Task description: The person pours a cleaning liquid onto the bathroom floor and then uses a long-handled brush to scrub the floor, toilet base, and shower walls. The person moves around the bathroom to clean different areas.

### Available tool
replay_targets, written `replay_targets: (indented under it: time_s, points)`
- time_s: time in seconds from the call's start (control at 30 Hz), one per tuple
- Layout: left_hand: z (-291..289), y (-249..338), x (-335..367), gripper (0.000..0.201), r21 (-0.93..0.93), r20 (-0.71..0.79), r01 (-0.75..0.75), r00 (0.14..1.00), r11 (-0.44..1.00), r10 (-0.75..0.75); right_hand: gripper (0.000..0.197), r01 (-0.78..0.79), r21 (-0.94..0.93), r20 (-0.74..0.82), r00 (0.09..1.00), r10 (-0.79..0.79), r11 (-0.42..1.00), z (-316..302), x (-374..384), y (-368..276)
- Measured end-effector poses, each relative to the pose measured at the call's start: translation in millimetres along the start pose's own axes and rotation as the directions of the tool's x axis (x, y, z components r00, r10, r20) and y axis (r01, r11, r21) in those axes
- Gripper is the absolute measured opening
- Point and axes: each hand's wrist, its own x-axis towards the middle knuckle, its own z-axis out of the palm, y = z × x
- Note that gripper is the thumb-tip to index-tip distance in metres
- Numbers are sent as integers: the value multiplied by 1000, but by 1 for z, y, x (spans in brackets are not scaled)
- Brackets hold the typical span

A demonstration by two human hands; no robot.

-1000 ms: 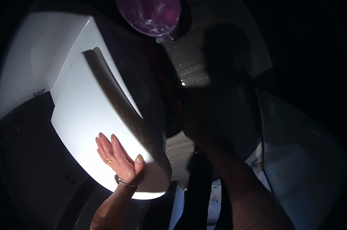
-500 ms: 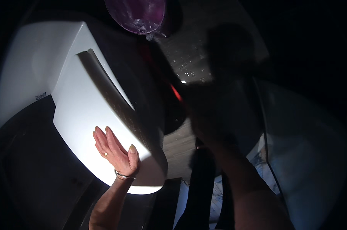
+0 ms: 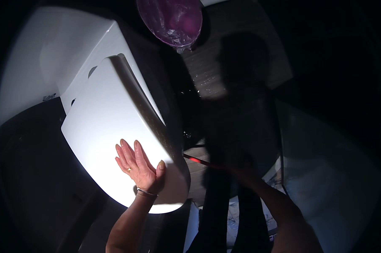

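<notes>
My left hand (image 3: 140,166) lies open on the brightly lit white toilet lid (image 3: 114,109), fingers spread and thumb near the lid's right edge. It wears a ring and a bracelet. In deep shadow to the right of the toilet, my right hand (image 3: 237,166) is closed round a thin stick with a red section (image 3: 194,160). The far end of the stick runs toward the toilet's side and drops into darkness there, so its kind does not show. The fingers of the right hand are barely visible.
Beyond the lid stands the white cistern (image 3: 79,40). A purple bin (image 3: 171,21) with a clear plastic liner is at the far middle. Wet spots glint on the grey wood-look floor (image 3: 211,80). My dark-clad legs (image 3: 218,211) are at the near edge; a pale curved panel (image 3: 317,168) lies to the right.
My right hand and the red-sectioned stick have come nearer, and the stick now lies more level. The view has shifted; my left hand stays flat on the lid.
</notes>
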Motion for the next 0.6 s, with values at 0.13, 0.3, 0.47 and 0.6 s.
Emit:
replay_targets:
  time_s: [0.13, 0.3, 0.47, 0.6]
  points:
    - [-2, 0, 4, 80, 7, 22, -18, 1000, 1000, 18, 39, -165, -147, 22, 985, 170, 975, -37, -96, -9]
    - [-9, 11, 9, 80, -13, 27, -10, 1000, 1000, 10, 47, -216, 144, 81, 975, 206, 966, -53, -126, -39]
    - [-11, 7, 6, 74, 48, -7, -16, 1000, 999, 16, 45, 299, 158, -525, 833, -177, 941, -77, -59, -22]
    - [-1, 4, 11, 74, 15, -50, -35, 998, 999, 36, 39, 130, 497, -407, 908, 98, 858, -191, -14, -88]
